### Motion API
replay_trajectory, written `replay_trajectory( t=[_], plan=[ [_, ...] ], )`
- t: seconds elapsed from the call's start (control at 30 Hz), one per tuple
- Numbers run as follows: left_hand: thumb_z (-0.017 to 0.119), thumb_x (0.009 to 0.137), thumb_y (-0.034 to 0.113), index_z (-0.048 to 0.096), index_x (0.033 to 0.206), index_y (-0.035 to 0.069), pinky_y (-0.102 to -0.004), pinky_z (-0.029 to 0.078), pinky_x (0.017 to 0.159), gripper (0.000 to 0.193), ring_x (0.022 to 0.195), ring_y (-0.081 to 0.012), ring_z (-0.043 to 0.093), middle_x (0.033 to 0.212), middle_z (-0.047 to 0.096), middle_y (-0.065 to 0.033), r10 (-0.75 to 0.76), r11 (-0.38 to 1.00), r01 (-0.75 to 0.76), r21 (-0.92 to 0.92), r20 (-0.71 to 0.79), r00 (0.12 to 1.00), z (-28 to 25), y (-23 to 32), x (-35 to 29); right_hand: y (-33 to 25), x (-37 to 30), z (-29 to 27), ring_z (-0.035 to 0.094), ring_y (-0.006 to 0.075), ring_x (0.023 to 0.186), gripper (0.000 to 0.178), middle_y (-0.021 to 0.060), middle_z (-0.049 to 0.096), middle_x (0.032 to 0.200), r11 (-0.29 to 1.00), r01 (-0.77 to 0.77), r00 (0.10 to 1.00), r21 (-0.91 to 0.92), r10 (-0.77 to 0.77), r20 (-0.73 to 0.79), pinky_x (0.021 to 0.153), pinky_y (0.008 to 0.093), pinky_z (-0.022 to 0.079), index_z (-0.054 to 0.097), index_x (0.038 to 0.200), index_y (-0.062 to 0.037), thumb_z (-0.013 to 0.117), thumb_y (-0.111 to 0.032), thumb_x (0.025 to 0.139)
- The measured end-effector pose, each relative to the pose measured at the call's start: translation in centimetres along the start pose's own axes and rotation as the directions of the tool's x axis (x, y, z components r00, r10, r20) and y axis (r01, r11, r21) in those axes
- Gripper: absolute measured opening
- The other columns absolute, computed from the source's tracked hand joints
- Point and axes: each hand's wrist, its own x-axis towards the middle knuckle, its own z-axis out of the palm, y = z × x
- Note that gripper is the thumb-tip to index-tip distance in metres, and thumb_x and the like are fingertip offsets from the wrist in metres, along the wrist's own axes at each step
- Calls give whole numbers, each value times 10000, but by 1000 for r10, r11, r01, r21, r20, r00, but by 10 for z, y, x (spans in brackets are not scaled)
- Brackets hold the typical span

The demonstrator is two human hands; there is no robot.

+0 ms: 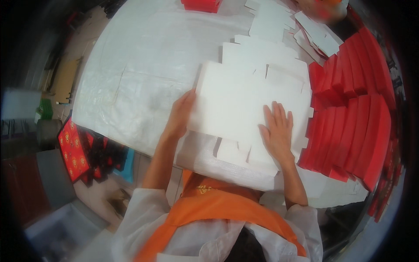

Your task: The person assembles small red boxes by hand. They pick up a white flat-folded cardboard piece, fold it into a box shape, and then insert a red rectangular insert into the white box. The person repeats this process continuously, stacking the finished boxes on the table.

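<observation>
A large white die-cut cardboard box blank (235,98) lies on the table in front of me, with tabs and slits along its edges. My left hand (182,114) is at its left edge, fingers closed together against that edge; the fingertips are partly hidden. My right hand (278,133) rests flat on the right part of the blank, fingers spread and palm down. More white blanks (257,48) lie beyond it in an overlapping run toward the far side.
Red boxes (345,131) stand packed in two rows along the table's right side. White and grey card pieces (318,35) lie at the far right, near another person's blurred hand (321,11). A red stack (201,5) sits at the far edge of the plastic-covered table (139,65). Patterned red boxes (74,148) are at lower left.
</observation>
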Motion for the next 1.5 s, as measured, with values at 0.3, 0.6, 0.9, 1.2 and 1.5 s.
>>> replay_trajectory(
  t=[0.3, 0.6, 0.9, 1.2, 1.5],
  plan=[
    [422, 894, 222, 512, 1119, -26, -254, 432, 781, 346, 898, -136, 529, 1015, 567, -69, -79, 933, 132, -335, 169, 983, 1, 14, 1, 1, 0, 2, 236, 296, 1271, 505, 164, 295, 1356, 1000, -3, 1000, -4, 3, -8, 1045, 465, 88, 373, 1284, -60, 516, -235, 832],
    [487, 859, 97, 482, 1158, -15, -285, 442, 824, 320, 965, -175, 535, 1073, 547, -85, 59, 996, -49, -80, 127, 990, -10, -5, 12, -1, -1, 2, 246, 303, 1264, 501, 165, 300, 1353, 1000, 5, 1000, -12, -5, -22, 1042, 470, 97, 373, 1286, -69, 511, -236, 835],
    [581, 761, 69, 517, 1163, 67, -372, 285, 983, 407, 1164, -299, 384, 1278, 407, -127, 693, 0, -730, 683, 527, 493, 9, 36, 2, 1, -2, 2, 265, 307, 1252, 494, 168, 319, 1338, 1000, 10, 999, 4, -10, -48, 1030, 490, 125, 402, 1262, -63, 530, -249, 822],
    [497, 789, 67, 426, 1206, -18, -276, 424, 833, 431, 969, -158, 522, 1079, 539, -101, 13, 974, -87, 209, 329, 944, 48, 56, -14, 13, -6, 0, 300, 324, 1222, 442, 173, 351, 1301, 983, 53, 991, 173, -31, -130, 1017, 478, 174, 430, 1214, -37, 541, -193, 815],
    [458, 765, -5, 461, 1144, -33, -302, 460, 766, 380, 887, -196, 555, 996, 573, -109, 187, 981, -191, 41, 84, 979, 28, 80, -48, 44, -26, -45, 301, 325, 1224, 513, 222, 314, 1308, 817, -85, 746, 571, 432, -507, 1010, 398, 248, 354, 1250, 17, 561, -58, 786]
  ],
)
